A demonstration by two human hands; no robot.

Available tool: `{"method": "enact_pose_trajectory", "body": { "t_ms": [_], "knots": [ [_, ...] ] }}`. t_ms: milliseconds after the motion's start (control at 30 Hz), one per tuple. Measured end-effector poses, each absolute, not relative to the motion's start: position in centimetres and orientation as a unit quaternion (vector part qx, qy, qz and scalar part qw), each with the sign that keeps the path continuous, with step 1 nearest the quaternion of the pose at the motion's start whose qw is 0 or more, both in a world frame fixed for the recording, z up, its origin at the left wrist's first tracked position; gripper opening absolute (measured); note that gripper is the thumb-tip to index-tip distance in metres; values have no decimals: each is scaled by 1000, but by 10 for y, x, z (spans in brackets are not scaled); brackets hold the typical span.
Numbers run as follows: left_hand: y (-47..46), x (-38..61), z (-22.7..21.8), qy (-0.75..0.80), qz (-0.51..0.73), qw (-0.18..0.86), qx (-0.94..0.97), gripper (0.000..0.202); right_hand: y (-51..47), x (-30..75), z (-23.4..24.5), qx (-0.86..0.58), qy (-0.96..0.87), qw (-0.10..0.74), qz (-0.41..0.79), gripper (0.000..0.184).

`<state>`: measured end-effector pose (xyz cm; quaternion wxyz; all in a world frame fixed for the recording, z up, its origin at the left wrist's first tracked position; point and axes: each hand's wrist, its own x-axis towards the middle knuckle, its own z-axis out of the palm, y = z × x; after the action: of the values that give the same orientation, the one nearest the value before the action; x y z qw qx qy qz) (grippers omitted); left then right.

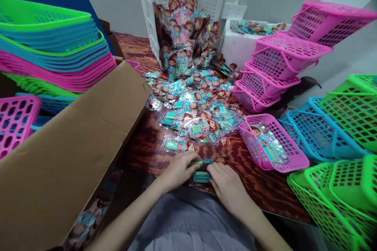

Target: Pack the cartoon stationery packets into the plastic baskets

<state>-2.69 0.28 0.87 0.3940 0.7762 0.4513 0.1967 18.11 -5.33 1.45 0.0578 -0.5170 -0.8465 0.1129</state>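
At the front edge of the table, my left hand [179, 169] has its fingers curled on the left end of a small stack of clear plastic packets [202, 177]. My right hand [227, 182] grips the same packets from the right, with its fingers bent over them. Green and teal strips show through the plastic between the hands; the fingers cover the ends. Just beyond lies a single packet [176, 145] with a cartoon doll figure. Behind it spreads a heap of similar packets [203, 106].
A white crate [147, 19] spills packets at the back, beside a white foam box [235, 45]. On the right stand pink baskets [273, 82], one pink basket [297, 160] holding packets, and blue and green baskets. A cardboard box flap [88, 133] and stacked baskets [53, 55] fill the left.
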Motion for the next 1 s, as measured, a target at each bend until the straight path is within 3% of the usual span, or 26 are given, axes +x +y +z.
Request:
{"method": "enact_pose_trajectory", "body": {
  "t_ms": [233, 333, 433, 500, 633, 800, 900, 1000],
  "knots": [
    [-26, -28, 5, 423, 200, 451, 760, 27, -66, 185, 9, -537, -834, 98, 77, 15],
    [-38, -24, -1, 424, 192, 409, 785, 36, -64, 185, 10, -529, -839, 120, 45, 38],
    [-43, -22, -9, 405, 206, 403, 794, 39, -59, 189, 9, -505, -857, 86, 53, 60],
    [-47, -22, -16, 422, 242, 412, 770, 50, -59, 194, 6, -499, -861, 67, 65, 56],
    [-67, -16, -33, 470, 314, 437, 700, 91, -69, 196, -1, -497, -863, 69, 58, 51],
    [-89, -1, -45, 460, 346, 460, 676, 96, -80, 190, -4, -491, -867, 71, 51, 52],
    [-82, -3, -41, 452, 372, 514, 627, 94, -72, 196, -2, -514, -841, 108, 126, 50],
    [-68, -9, -32, 422, 408, 598, 545, 90, -55, 208, -3, -562, -725, 243, 316, 46]
  ]
}}
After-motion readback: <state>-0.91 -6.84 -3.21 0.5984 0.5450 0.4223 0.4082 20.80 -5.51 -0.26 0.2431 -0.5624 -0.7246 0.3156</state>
